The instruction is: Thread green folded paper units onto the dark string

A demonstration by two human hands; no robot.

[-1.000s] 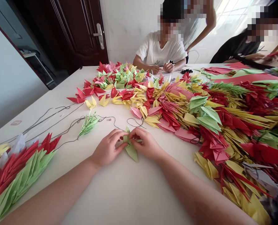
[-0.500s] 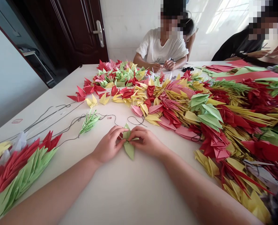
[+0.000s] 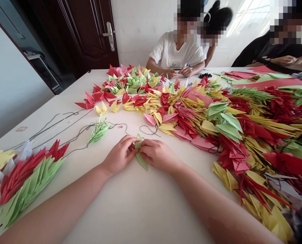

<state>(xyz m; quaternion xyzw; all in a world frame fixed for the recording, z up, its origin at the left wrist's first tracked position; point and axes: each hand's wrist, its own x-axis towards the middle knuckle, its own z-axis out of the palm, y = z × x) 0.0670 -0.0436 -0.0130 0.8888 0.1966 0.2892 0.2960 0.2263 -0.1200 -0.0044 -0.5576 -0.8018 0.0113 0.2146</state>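
Note:
Between my two hands is a light green folded-paper crane (image 3: 142, 161), one pointed wing aimed toward me and the other away. My left hand (image 3: 120, 152) pinches its left side with thumb and forefinger. From the right, my right hand (image 3: 159, 154) closes on it too, its fingers hiding the crane's middle. Just beyond, a black thread (image 3: 149, 130) curls on the white table (image 3: 140, 210). A small bundle of green folded paper (image 3: 98, 131) sits on a thread past my left hand.
Strung red, white and green paper cranes (image 3: 31, 183) lie at the left. A large heap of red, yellow, pink and green cranes (image 3: 204, 118) covers the right and far table. Across it sits a person in a white shirt (image 3: 176, 51), with others beside. A dark door (image 3: 90, 30) stands behind.
My right fingers have curled further over the green crane, covering more of its middle. The crane has tilted slightly. Behind, a person's head beside the white-shirted person has shifted right.

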